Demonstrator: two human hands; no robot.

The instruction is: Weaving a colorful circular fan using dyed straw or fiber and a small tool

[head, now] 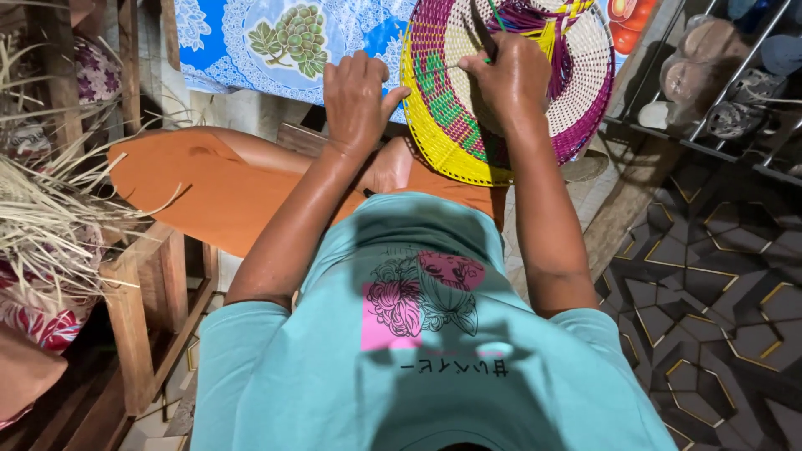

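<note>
A round woven basket piece point(443, 108) in yellow, green, purple and cream rests tilted against my lap, its face toward me. My left hand point(355, 96) presses on its left rim, fingers curled over the yellow edge. My right hand point(510, 79) lies on the woven face, gripping a thin dark tool point(480, 29) along with a green strand point(497, 12) that runs up to the top edge. Loose purple and yellow strands point(543, 21) bunch near the centre. I wear a teal printed shirt and orange trousers point(209, 184).
A blue and white patterned cloth point(276, 38) hangs ahead. Dry straw-coloured fibres point(50, 192) spill over a wooden bench point(142, 309) at the left. A metal rack with shoes point(727, 83) stands at the right over dark geometric floor tiles point(718, 276).
</note>
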